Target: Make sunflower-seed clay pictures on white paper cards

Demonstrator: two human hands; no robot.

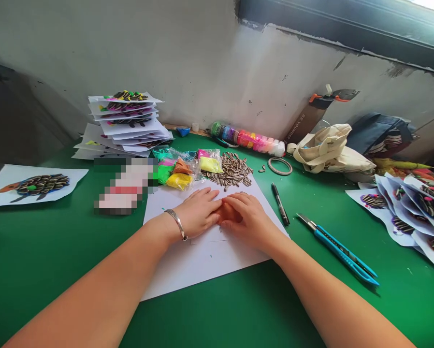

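On a white sheet of paper (188, 275), a lump of orange-brown modelling clay (228, 211) lies between my hands, mostly covered by fingers. My left hand (198, 212), with a silver bangle at the wrist, rests flat, its outstretched fingertips touching the clay's left side. Curved over the clay from the right is my right hand (251, 217), thumb and fingers around it. Faint pen lines show on the paper below. Just beyond the fingers are a heap of striped sunflower seeds (231, 169) and small bags of coloured clay (180, 180).
A black pen (280, 204) and a blue utility knife (338, 251), blade exposed, lie to the right. Seed-decorated pictures are stacked at the back left (126, 128) and right (412, 212). Behind are a tape roll (280, 166), clay tubs (249, 140) and a cloth bag (325, 150).
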